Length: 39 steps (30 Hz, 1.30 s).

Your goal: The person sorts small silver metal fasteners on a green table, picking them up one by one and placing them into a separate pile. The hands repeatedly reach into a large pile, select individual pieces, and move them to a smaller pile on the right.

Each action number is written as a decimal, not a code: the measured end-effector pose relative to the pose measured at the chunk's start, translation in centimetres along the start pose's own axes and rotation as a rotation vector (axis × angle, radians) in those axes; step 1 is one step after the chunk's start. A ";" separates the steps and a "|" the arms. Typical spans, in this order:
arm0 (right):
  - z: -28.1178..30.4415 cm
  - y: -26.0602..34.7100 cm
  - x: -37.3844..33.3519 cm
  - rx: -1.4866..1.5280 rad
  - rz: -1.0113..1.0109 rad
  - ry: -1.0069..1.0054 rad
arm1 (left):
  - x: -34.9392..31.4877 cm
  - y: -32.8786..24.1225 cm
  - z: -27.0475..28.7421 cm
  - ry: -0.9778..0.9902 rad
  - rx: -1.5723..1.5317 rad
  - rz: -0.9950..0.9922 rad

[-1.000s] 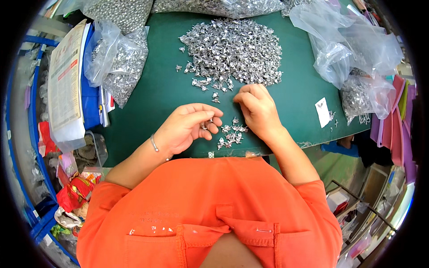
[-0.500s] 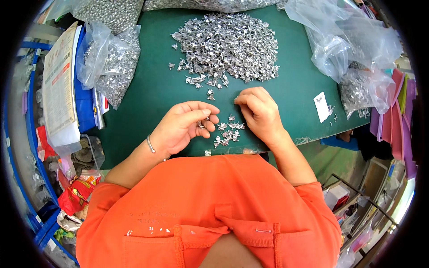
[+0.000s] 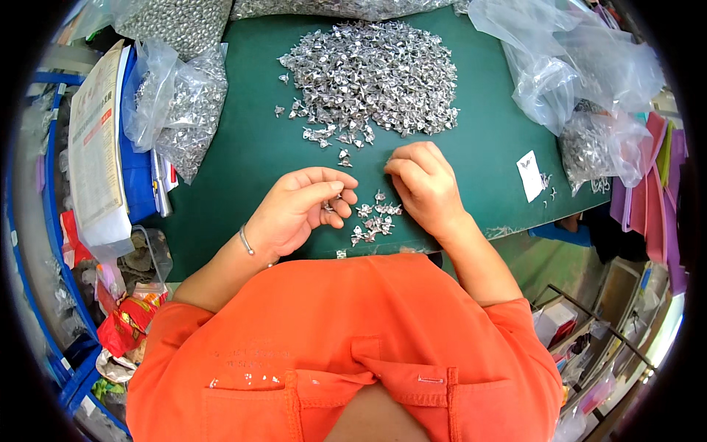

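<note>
My left hand (image 3: 298, 210), palm turned up with the fingers curled, holds a few small silver metal pieces (image 3: 333, 202) between thumb and fingers. To its right, my right hand (image 3: 427, 184) is closed in a pinch over the green table (image 3: 243, 162); whatever its fingertips hold is hidden. Between the hands lies a small group of silver metal pieces (image 3: 375, 221). Farther back is a big heap of the same small pointed pieces (image 3: 375, 77), with a couple of strays (image 3: 345, 157) just in front of it.
Clear bags of metal parts stand at the back left (image 3: 195, 110) and right (image 3: 596, 144). A white paper slip (image 3: 529, 177) lies near the right edge beside small slivers. At left, a newspaper (image 3: 99, 147) rests by a blue bin (image 3: 140, 169). Coloured sheets (image 3: 648, 199) hang at far right.
Both hands stay almost where they were, with only a very slight shift of the whole view. The small group and the heap look the same.
</note>
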State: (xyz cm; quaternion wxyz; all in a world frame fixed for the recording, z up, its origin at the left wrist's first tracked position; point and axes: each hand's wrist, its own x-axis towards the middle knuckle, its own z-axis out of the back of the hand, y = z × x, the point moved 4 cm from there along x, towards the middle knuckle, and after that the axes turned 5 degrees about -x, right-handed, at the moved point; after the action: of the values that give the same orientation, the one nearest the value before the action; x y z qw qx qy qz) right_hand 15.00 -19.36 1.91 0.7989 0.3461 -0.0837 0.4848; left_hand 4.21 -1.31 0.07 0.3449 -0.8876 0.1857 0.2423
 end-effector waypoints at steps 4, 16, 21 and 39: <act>1.2 -0.2 -0.7 0.080 -0.045 0.030 | -0.2 -0.1 0.4 -0.014 0.002 -0.006; 0.6 0.0 -0.6 0.112 -0.203 -0.070 | 0.1 0.2 0.1 0.003 -0.026 0.012; 0.1 0.0 -0.5 0.093 -0.125 0.015 | 0.0 0.4 0.2 -0.012 -0.016 0.012; -1.2 1.1 2.7 0.131 0.010 0.094 | 0.8 1.9 -0.2 0.126 -0.123 0.106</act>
State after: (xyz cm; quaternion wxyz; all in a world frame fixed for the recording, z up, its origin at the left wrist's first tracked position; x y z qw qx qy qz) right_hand 15.20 -16.32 2.78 0.7751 0.3743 -0.0160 0.5089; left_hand 3.93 -2.87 -1.23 0.2641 -0.9095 0.2384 0.2151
